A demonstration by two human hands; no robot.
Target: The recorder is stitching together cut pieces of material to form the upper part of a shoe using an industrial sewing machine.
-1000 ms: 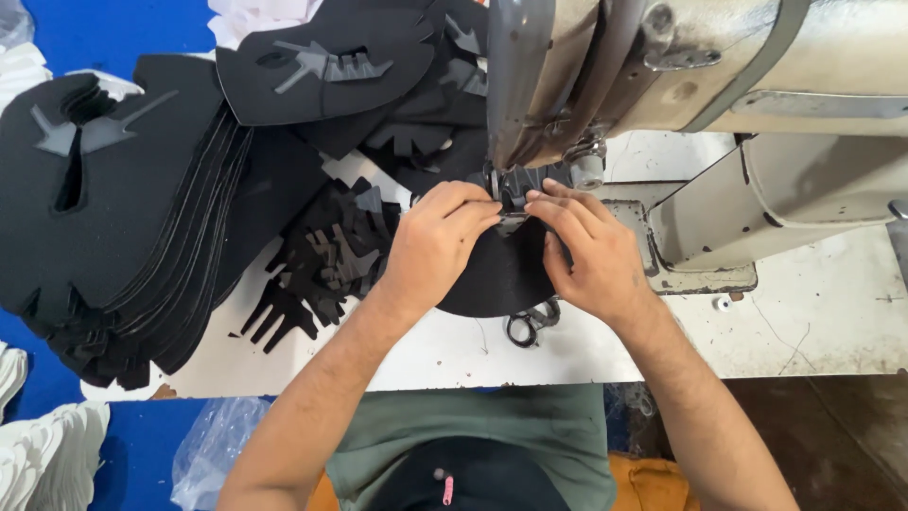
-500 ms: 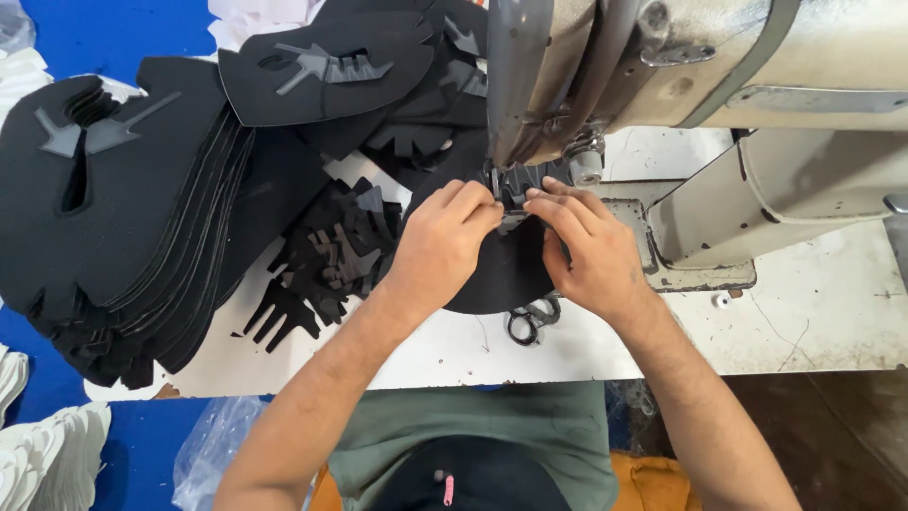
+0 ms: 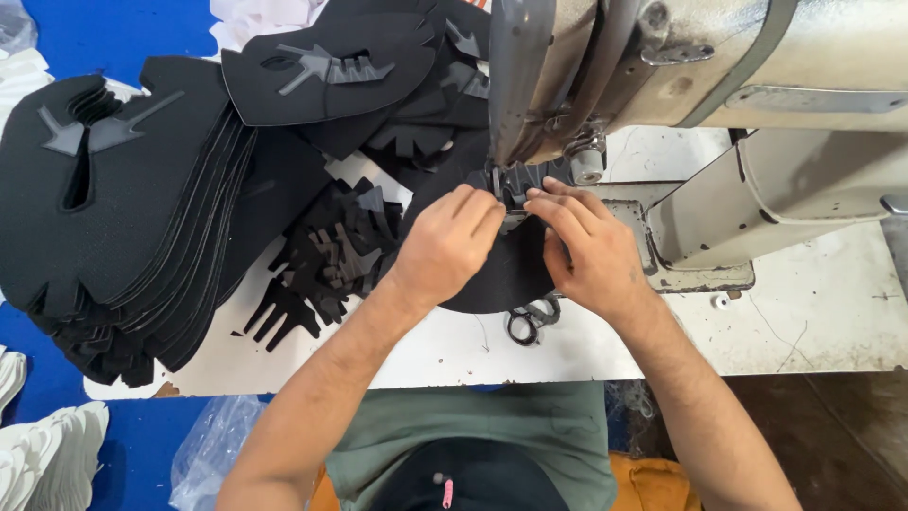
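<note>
White worktable bears the black fabric piece just under the sewing machine head. Left hand and right hand press it flat, fingers curled (placement unchanged from a moment ago). Scissors lie just below; stacked black cutouts sit well left of the machine.

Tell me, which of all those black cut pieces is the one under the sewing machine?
The rounded black piece pinned under both hands, left hand and right hand, at the machine's foot. The others lie untouched in a stack at left.
</note>
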